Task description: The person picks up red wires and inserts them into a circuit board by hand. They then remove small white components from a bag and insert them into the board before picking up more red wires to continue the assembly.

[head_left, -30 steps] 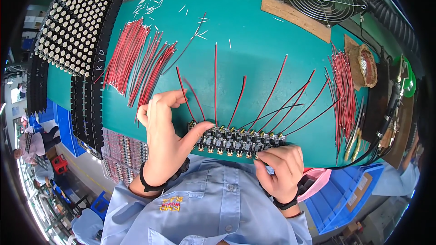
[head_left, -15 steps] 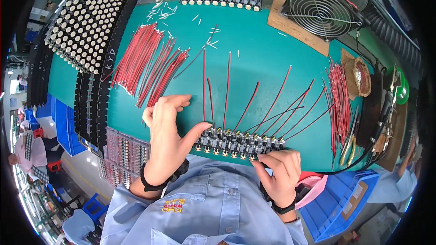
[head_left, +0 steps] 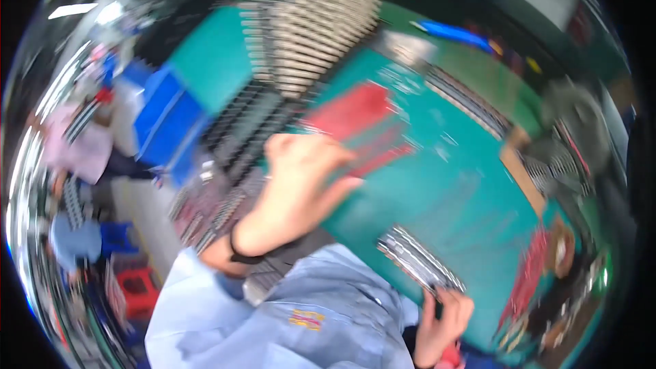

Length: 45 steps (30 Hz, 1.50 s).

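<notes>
The picture is smeared by motion. A row of small black and metallic parts lies aslant near the front edge of the green table mat, with faint streaks of wires beyond it. At its near right end my right hand pinches the row between thumb and fingers. My left hand is lifted away to the left, thumb and bent fingers apart, and I see nothing in it. Just beyond this hand is a bundle of red wires. Clear plastic trays of small parts lie to its left.
A tall stack of black strips with pale round parts stands at the back left. Another row of parts lies at the back, near a fan. More red wires lie right. A blue bin and a co-worker are left.
The view has swung left. My left hand has come away from the left end of the row, while my right hand stays at its right end.
</notes>
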{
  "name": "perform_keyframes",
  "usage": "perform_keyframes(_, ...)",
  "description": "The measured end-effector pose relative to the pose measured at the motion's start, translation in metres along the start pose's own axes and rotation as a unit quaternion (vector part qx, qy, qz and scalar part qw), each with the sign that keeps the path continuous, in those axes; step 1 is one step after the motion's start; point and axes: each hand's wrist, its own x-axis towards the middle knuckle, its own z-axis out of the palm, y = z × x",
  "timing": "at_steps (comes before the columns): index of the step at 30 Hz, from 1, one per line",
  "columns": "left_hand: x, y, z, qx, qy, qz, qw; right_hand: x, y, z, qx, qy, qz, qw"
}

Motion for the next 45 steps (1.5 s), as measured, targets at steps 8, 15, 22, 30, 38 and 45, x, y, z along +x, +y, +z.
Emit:
perform_keyframes(8,0.014,0.013,-0.007,-0.025,0.071,0.065,0.995,0.011,-0.005,-0.018,0.018,0.007,-0.059,0.998)
perform_keyframes(15,0.057,-0.007,0.014,-0.008,0.065,0.093,0.993,0.009,-0.009,-0.016,0.04,0.069,0.022,0.997)
perform_keyframes(22,0.096,-0.031,0.042,0.042,-0.01,0.077,0.996,0.008,-0.01,-0.016,0.05,0.091,0.036,0.994)
perform_keyframes(30,0.139,-0.051,0.079,0.069,-0.158,0.048,0.984,0.004,-0.007,-0.017,0.034,0.107,0.044,0.993)
perform_keyframes(38,0.138,-0.082,0.064,0.06,-0.237,-0.04,0.969,0.008,-0.001,-0.011,0.036,0.105,0.061,0.992)
perform_keyframes(45,0.176,-0.078,0.115,0.064,-0.209,0.023,0.976,0.007,0.007,-0.017,0.058,0.11,0.047,0.991)
